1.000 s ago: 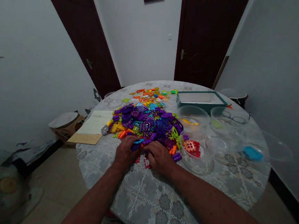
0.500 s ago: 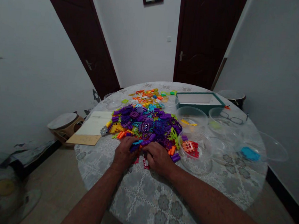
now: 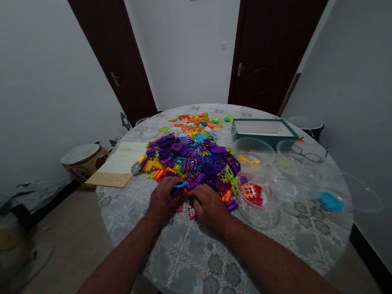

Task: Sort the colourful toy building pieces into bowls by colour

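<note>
A heap of plastic interlocking building pieces (image 3: 195, 158), mostly purple, lies in front of me. At its near edge my left hand (image 3: 164, 199) has its fingers curled around blue building pieces (image 3: 178, 189). Close beside it, my right hand (image 3: 208, 205) is closed, fingertips pressed together by a purple tube piece (image 3: 198, 179); what sits between them is hidden. Below and between the hands lies a red building piece (image 3: 192, 212). Orange pieces (image 3: 227, 196) and a purple connector (image 3: 231, 205) rest just beyond my right hand.
To the right stand clear plastic bowls, one with red pieces (image 3: 252, 193), another with a blue piece (image 3: 330, 202). A green-edged box (image 3: 264, 137) and eyeglasses (image 3: 307, 154) lie farther back. On the left is an opened cardboard sheet (image 3: 109, 179). A patterned cloth (image 3: 202, 266) covers the round table.
The view has tilted slightly downward. Both hands stay at the heap's near edge, with almost no visible shift in the fingers or pieces.
</note>
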Available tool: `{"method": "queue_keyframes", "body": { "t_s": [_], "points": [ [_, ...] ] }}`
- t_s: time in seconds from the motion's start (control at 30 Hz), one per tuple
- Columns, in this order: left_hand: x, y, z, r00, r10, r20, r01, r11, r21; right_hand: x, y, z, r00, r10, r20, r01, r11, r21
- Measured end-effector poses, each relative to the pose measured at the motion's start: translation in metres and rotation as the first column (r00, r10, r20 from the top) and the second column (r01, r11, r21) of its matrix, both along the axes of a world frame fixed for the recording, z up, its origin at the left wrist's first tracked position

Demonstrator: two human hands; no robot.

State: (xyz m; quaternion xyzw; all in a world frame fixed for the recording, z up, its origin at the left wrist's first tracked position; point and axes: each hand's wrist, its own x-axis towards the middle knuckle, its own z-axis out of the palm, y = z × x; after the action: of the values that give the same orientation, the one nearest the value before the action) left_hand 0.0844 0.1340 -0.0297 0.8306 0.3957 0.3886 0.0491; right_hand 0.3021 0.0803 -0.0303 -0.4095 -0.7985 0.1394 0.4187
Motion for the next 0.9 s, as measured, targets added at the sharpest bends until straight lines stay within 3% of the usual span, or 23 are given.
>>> {"method": "queue_keyframes", "body": {
  "t_s": [0.7, 0.9],
  "points": [
    [-0.0018, 0.0023, -0.0029, 1.000, -0.007, -0.001, 0.007, 1.000, 0.005, -0.0009, -0.0010, -0.0008, 1.000, -0.008, 0.003, 0.008, 1.000, 0.009],
    [0.0008, -0.0013, 0.0035, 0.999, -0.006, 0.035, 0.006, 1.000, 0.001, -0.0013, 0.0001, -0.0047, 1.000, 0.002, -0.018, -0.002, 1.000, 0.026]
  ]
}}
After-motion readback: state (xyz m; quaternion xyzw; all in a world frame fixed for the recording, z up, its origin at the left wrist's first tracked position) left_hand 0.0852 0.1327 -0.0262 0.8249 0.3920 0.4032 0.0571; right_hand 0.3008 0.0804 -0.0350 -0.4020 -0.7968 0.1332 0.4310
